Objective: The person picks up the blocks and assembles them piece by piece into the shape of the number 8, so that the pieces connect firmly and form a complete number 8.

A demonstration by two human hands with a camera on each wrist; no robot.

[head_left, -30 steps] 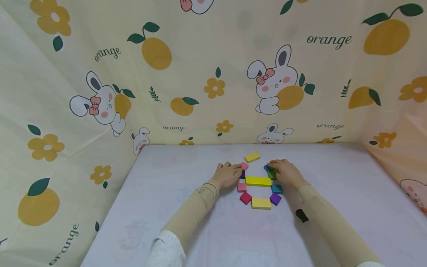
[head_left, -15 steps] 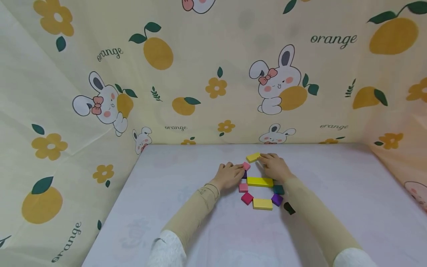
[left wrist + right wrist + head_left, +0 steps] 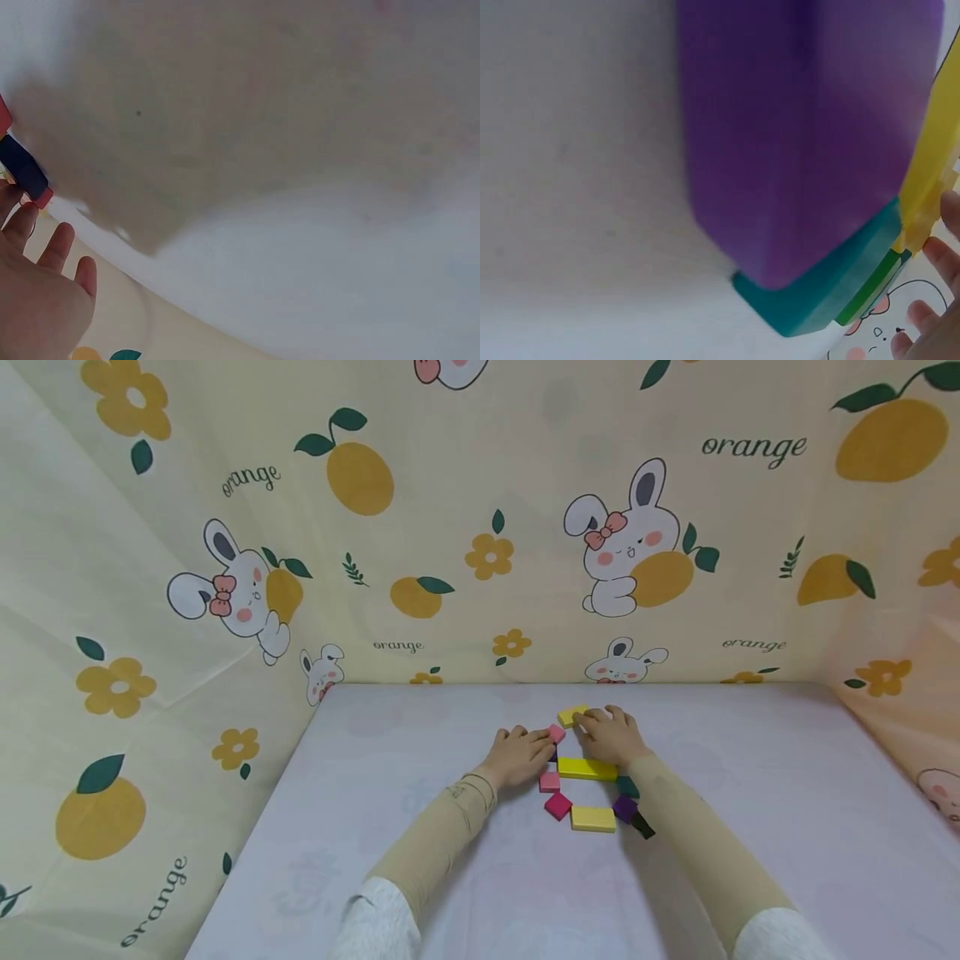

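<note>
Wooden-looking coloured blocks form a closed outline on the table. At its upper left my left hand (image 3: 519,755) touches a small pink block (image 3: 557,732) with its fingertips; in the left wrist view its other fingers (image 3: 56,247) are spread. A dark blue block (image 3: 24,166) adjoins that pink one. My right hand (image 3: 613,737) holds the right end of a yellow block (image 3: 568,718) at the top, thumb on the near side. That block is out of the right wrist view, where the fingers (image 3: 941,259) hang beside a long yellow bar (image 3: 934,157).
Below lie another pink block (image 3: 550,782), a red block (image 3: 558,806), a pale yellow block (image 3: 593,819) and a purple block (image 3: 626,808). Teal (image 3: 817,300) and green (image 3: 870,289) blocks stand on the right side, partly under the right arm. A patterned cloth (image 3: 450,643) backs the table.
My right hand has left the teal and green blocks at the right and moved up and left onto the top yellow block, which has turned slightly. The left hand stays at the pink block.
</note>
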